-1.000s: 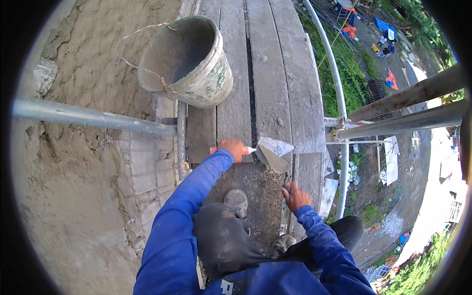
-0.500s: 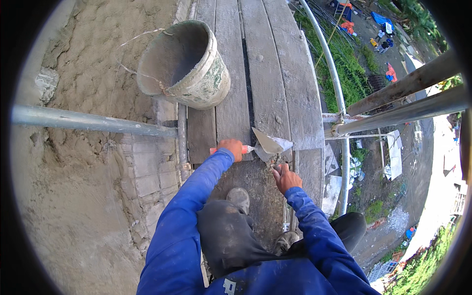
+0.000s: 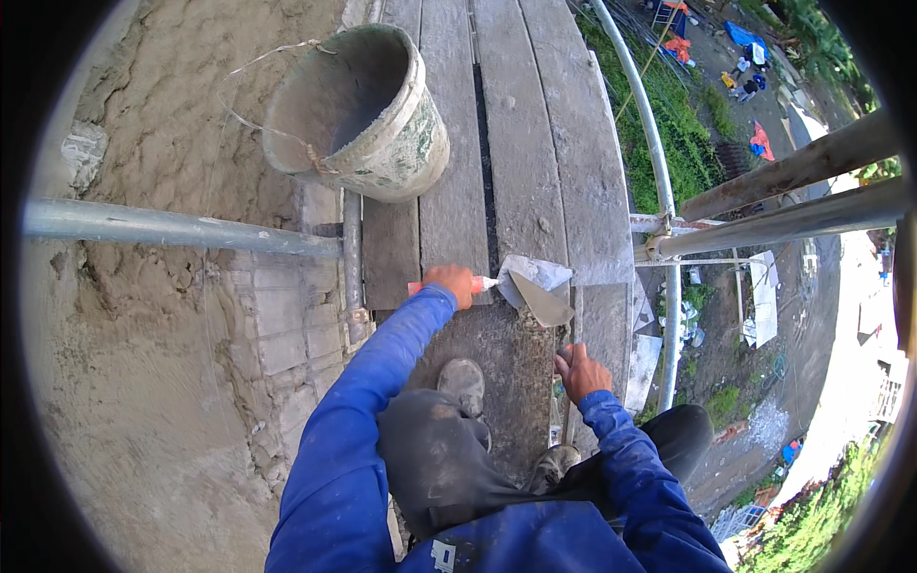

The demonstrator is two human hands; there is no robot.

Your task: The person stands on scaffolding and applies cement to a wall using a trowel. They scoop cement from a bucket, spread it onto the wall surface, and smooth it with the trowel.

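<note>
My left hand (image 3: 449, 286) is clamping a red-handled tool (image 3: 530, 268), blade right of my fingers; right hand (image 3: 582, 374) is gripping a trowel (image 3: 544, 302), blade far.

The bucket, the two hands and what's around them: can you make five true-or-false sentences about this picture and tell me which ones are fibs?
1. The left hand holds a red tube with a white tip. True.
2. The right hand is empty. False: its fingers are closed on the handle of a trowel.
3. The sleeves are yellow. False: both are blue.
4. The bucket is on the wooden planks. True.
5. Green plants grow on the ground beyond the right edge of the planks. True.
</note>
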